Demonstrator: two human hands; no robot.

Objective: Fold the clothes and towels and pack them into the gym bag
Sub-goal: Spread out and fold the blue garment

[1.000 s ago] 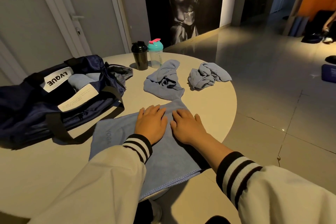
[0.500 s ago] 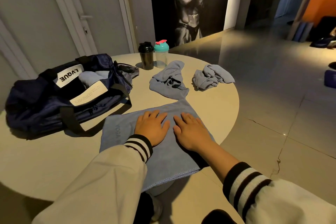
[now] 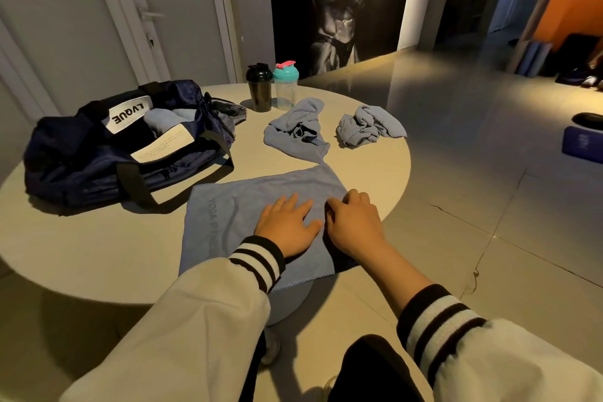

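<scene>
- You have a blue towel spread flat at the near edge of the table.
- Two crumpled cloths lie just beyond it.
- Your navy gym bag sits open on the left.

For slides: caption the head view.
Left hand flattens, right hand grips a blue towel on round beige table beside navy gym bag.

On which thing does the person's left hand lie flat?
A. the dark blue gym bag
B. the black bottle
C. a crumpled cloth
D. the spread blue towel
D: the left hand lies palm down, fingers straight, on the spread blue towel.
</scene>
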